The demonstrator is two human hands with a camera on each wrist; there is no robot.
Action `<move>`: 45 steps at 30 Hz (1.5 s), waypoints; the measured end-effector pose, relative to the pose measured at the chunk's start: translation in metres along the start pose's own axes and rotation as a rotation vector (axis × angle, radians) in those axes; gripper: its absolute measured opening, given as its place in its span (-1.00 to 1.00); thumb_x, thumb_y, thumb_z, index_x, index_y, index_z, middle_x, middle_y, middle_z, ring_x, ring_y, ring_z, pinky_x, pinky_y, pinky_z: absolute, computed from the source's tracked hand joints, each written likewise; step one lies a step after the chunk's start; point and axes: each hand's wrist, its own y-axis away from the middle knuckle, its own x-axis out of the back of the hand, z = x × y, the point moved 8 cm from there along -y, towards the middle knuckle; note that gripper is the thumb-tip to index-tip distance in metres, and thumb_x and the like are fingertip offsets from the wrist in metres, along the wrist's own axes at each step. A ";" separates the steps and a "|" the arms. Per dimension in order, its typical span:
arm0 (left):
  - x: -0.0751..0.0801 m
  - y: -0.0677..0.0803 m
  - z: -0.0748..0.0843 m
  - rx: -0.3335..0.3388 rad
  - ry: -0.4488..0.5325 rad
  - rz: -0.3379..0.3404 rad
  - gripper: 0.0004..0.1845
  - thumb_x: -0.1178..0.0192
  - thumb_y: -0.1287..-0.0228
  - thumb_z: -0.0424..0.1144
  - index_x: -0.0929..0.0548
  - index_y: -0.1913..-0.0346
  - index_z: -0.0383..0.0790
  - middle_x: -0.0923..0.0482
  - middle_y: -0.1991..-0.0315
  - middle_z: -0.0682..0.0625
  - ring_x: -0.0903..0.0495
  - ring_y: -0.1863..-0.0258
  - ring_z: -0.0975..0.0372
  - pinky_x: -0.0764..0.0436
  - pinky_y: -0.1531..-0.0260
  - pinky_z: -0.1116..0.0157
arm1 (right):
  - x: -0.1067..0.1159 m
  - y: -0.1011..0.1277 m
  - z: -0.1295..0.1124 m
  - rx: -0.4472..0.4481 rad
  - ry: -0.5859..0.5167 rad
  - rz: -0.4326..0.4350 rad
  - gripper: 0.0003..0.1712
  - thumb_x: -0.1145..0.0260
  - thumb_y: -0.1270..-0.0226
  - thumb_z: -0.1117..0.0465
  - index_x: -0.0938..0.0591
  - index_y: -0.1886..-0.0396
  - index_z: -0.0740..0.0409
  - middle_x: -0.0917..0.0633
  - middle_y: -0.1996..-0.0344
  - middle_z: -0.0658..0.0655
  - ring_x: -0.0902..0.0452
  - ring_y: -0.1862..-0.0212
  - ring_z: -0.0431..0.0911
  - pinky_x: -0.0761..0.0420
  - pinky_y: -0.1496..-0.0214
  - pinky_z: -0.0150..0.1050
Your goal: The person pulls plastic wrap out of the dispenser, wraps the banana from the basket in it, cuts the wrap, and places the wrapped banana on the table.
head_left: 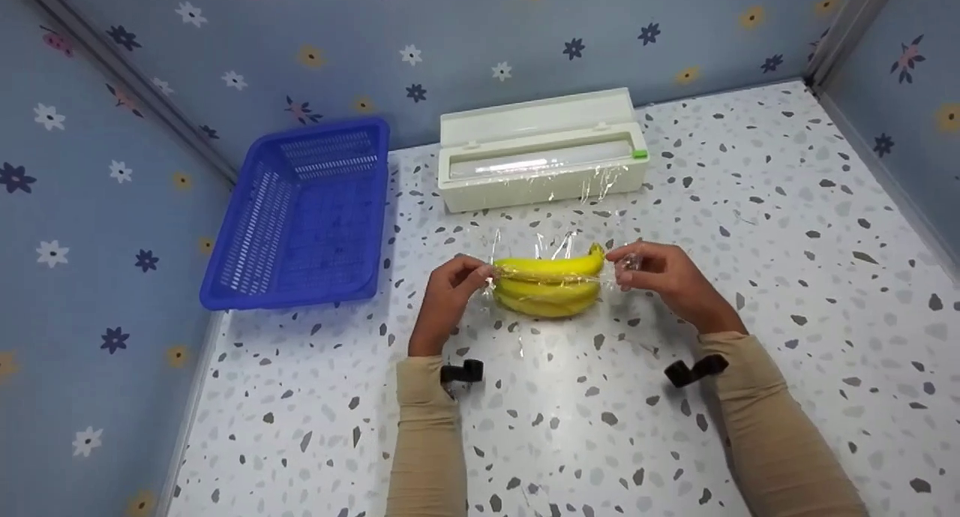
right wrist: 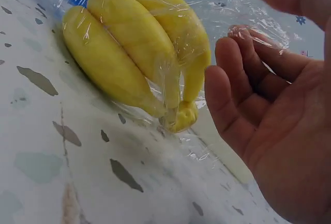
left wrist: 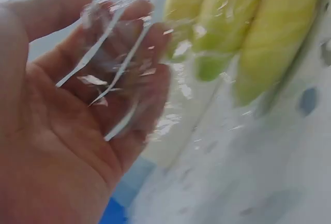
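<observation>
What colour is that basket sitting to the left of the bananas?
The basket is blue, with slotted walls; the head view shows it best.

A blue basket [head_left: 300,217] sits on the speckled table [head_left: 787,277], just left of the white wrap dispenser [head_left: 541,151].

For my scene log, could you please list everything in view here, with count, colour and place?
bananas: one bunch, yellow, on the table's middle, between both hands
cling film: one sheet, clear, draped over the bananas and running back to the dispenser
film dispenser: one, cream-white with a green tab, lid up, behind the bananas
basket: one, blue, slotted, at the table's left edge
table: one, white with grey speckles
walls: blue with a flower print, around the table
sleeves: two, beige, at the near edge
left hand: pinches film at the bunch's left end
right hand: pinches film at the bunch's stem end
</observation>
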 end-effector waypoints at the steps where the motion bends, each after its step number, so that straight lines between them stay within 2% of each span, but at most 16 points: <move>1: 0.000 0.001 0.001 0.000 0.014 0.028 -0.82 -0.16 -0.47 -0.34 -0.66 0.14 -0.44 -0.66 0.14 -0.21 -0.57 0.07 -0.18 -0.55 -0.01 0.01 | 0.000 0.000 0.004 -0.003 -0.007 0.010 -0.65 -0.30 -0.38 0.37 -0.59 -0.08 0.51 -0.62 0.19 0.40 -0.61 0.23 -0.01 -0.64 0.10 -0.14; 5: -0.003 0.003 0.007 -0.028 0.010 0.096 -0.79 -0.13 -0.48 -0.37 -0.62 0.13 -0.54 -0.63 -0.02 -0.25 -0.56 -0.05 -0.13 -0.53 -0.01 0.12 | 0.004 -0.002 0.013 0.021 -0.073 0.127 -0.72 -0.28 -0.43 0.36 -0.61 0.05 0.57 -0.63 0.23 0.41 -0.61 0.23 0.03 -0.66 0.11 -0.15; 8: -0.007 0.003 0.008 -0.051 0.003 0.089 -0.77 -0.05 -0.53 -0.39 -0.53 0.13 -0.60 -0.56 -0.18 -0.27 -0.49 -0.23 -0.04 -0.47 -0.11 0.16 | 0.005 -0.002 0.013 0.074 -0.080 0.218 -0.73 -0.27 -0.46 0.31 -0.63 0.07 0.51 -0.67 0.15 0.33 -0.61 0.10 0.11 -0.65 0.04 -0.16; 12: -0.013 0.002 0.002 -0.047 0.013 0.065 -0.77 0.06 -0.59 -0.38 -0.44 0.08 -0.59 -0.51 -0.28 -0.25 -0.36 -0.38 0.03 -0.34 -0.27 0.16 | 0.001 -0.002 0.010 0.143 -0.018 0.279 -0.72 -0.23 -0.51 0.24 -0.63 0.00 0.40 -0.68 -0.03 0.29 -0.54 -0.07 0.22 -0.59 -0.07 -0.17; 15: -0.014 0.002 -0.003 -0.024 0.011 0.094 -0.76 0.07 -0.61 -0.31 -0.45 0.05 -0.51 -0.57 -0.22 -0.20 -0.45 -0.32 0.09 -0.38 -0.25 0.17 | -0.001 -0.001 0.012 0.152 -0.010 0.346 -0.71 -0.21 -0.53 0.23 -0.61 0.00 0.41 -0.70 0.03 0.32 -0.59 0.00 0.20 -0.62 -0.03 -0.19; 19: -0.012 0.003 -0.008 0.010 -0.006 0.195 -0.79 0.03 -0.60 -0.28 -0.49 0.07 -0.42 -0.66 -0.07 -0.17 -0.59 -0.12 0.11 -0.52 -0.11 0.08 | 0.000 0.000 0.017 0.117 -0.072 0.428 -0.66 -0.23 -0.52 0.21 -0.56 0.00 0.48 -0.71 0.21 0.34 -0.69 0.20 0.05 -0.67 0.14 -0.23; 22: -0.012 0.003 -0.007 0.021 -0.037 0.271 -0.81 0.04 -0.60 -0.31 -0.48 0.11 -0.40 -0.67 0.01 -0.22 -0.62 -0.02 0.05 -0.57 -0.05 0.01 | -0.002 -0.001 0.021 0.068 -0.147 0.418 -0.55 -0.24 -0.52 0.15 -0.51 -0.08 0.51 -0.67 0.28 0.33 -0.68 0.29 0.00 -0.68 0.20 -0.23; 25: -0.010 0.000 -0.013 0.018 -0.020 0.316 -0.79 0.06 -0.60 -0.32 -0.46 0.11 -0.47 -0.67 0.04 -0.27 -0.63 0.00 -0.01 -0.58 -0.05 0.00 | -0.005 -0.002 0.026 -0.001 -0.201 0.349 -0.43 -0.21 -0.53 0.03 -0.49 -0.17 0.49 -0.64 0.29 0.29 -0.63 0.31 -0.02 -0.67 0.21 -0.22; 27: -0.008 -0.003 -0.022 0.010 -0.006 0.332 -0.75 0.05 -0.61 -0.28 -0.46 0.10 -0.48 -0.69 0.04 -0.24 -0.65 0.00 0.03 -0.60 -0.05 0.06 | -0.007 -0.002 0.029 -0.045 -0.237 0.286 -0.41 -0.23 -0.52 0.03 -0.48 -0.22 0.47 -0.61 0.30 0.27 -0.60 0.31 -0.02 -0.66 0.20 -0.20; 29: -0.006 -0.005 -0.033 0.003 0.014 0.332 -0.72 0.05 -0.61 -0.23 -0.46 0.09 -0.46 -0.70 0.05 -0.20 -0.66 0.00 0.06 -0.61 -0.04 0.09 | -0.008 -0.003 0.030 -0.083 -0.222 0.234 -0.43 -0.29 -0.48 0.06 -0.49 -0.25 0.42 -0.63 0.22 0.31 -0.59 0.27 -0.03 -0.66 0.16 -0.21; 31: -0.005 -0.007 -0.039 -0.007 0.027 0.328 -0.70 0.05 -0.61 -0.18 -0.47 0.09 -0.44 -0.71 0.06 -0.17 -0.66 -0.01 0.09 -0.61 -0.04 0.13 | -0.008 -0.003 0.029 -0.081 -0.188 0.209 -0.48 -0.34 -0.43 0.14 -0.53 -0.23 0.40 -0.63 0.17 0.33 -0.58 0.24 0.00 -0.65 0.14 -0.21; 34: -0.007 -0.008 -0.041 -0.006 0.056 0.326 -0.70 0.07 -0.62 -0.20 -0.45 0.08 -0.45 -0.71 0.06 -0.20 -0.67 -0.01 0.06 -0.61 -0.06 0.11 | -0.005 -0.006 0.024 -0.023 -0.100 0.229 -0.61 -0.32 -0.44 0.17 -0.62 -0.06 0.41 -0.64 0.08 0.35 -0.57 0.13 0.02 -0.62 0.05 -0.22; 36: -0.008 -0.009 -0.042 -0.005 0.090 0.332 -0.71 0.08 -0.63 -0.20 -0.44 0.09 -0.45 -0.71 0.07 -0.22 -0.68 0.00 0.04 -0.61 -0.06 0.12 | -0.003 -0.008 0.019 0.039 -0.047 0.258 -0.63 -0.26 -0.50 0.15 -0.64 0.06 0.45 -0.65 0.06 0.31 -0.57 0.04 0.04 -0.58 -0.01 -0.19; 39: -0.010 -0.010 -0.042 0.000 0.137 0.343 -0.72 0.10 -0.63 -0.19 -0.43 0.12 -0.40 -0.71 0.11 -0.23 -0.69 0.04 0.03 -0.62 -0.04 0.12 | -0.002 -0.014 0.013 0.100 0.001 0.294 -0.60 -0.16 -0.57 0.12 -0.64 0.06 0.45 -0.66 -0.04 0.26 -0.53 -0.12 0.05 -0.52 -0.12 -0.14; 42: -0.011 -0.010 -0.045 0.006 0.178 0.352 -0.73 0.12 -0.64 -0.18 -0.41 0.14 -0.35 -0.72 0.13 -0.21 -0.69 0.04 0.05 -0.62 -0.04 0.13 | -0.002 -0.018 0.015 0.096 -0.009 0.327 -0.61 -0.11 -0.59 0.11 -0.60 0.04 0.42 -0.68 -0.06 0.26 -0.53 -0.16 0.07 -0.51 -0.17 -0.11; 45: -0.012 -0.010 -0.047 0.008 0.188 0.360 -0.73 0.13 -0.65 -0.16 -0.41 0.14 -0.33 -0.73 0.14 -0.19 -0.69 0.05 0.05 -0.62 -0.03 0.13 | 0.001 -0.019 0.018 0.064 -0.005 0.401 -0.63 -0.10 -0.60 0.09 -0.58 0.11 0.38 -0.72 0.08 0.26 -0.59 -0.04 0.08 -0.55 -0.14 -0.14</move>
